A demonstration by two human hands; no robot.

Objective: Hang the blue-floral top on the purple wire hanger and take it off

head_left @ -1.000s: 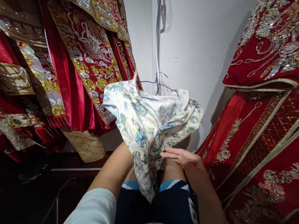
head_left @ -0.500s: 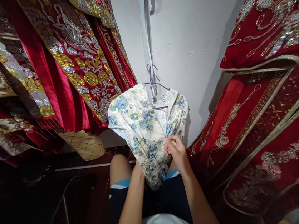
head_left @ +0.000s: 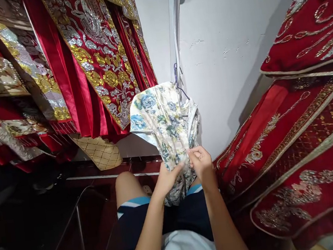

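Observation:
A cream floral garment (head_left: 166, 121) with blue flowers, a dress or a blouse, hangs in front of me from a purple hanger (head_left: 183, 91). Its lower part is bunched between my knees. At its left side, my left hand (head_left: 169, 177) grips the cloth, thumb on the front and fingers hidden behind. My right hand (head_left: 202, 163) pinches the front edge below the neck opening, close to my left thumb. The garment is turned at an angle, so its left sleeve faces me and the other side is folded narrow.
Red embroidered gowns with gold and silver work (head_left: 108, 67) hang at the left. More beaded red gowns (head_left: 277, 144) stand close on the right. Behind the garment are a pale wall (head_left: 217, 47) and a metal upright (head_left: 175, 27). A thin metal frame (head_left: 80, 227) is at lower left.
My left hand has come up from behind the cloth, its thumb now on the front. The garment has turned and narrowed. My right hand still pinches its edge. The view has shifted slightly.

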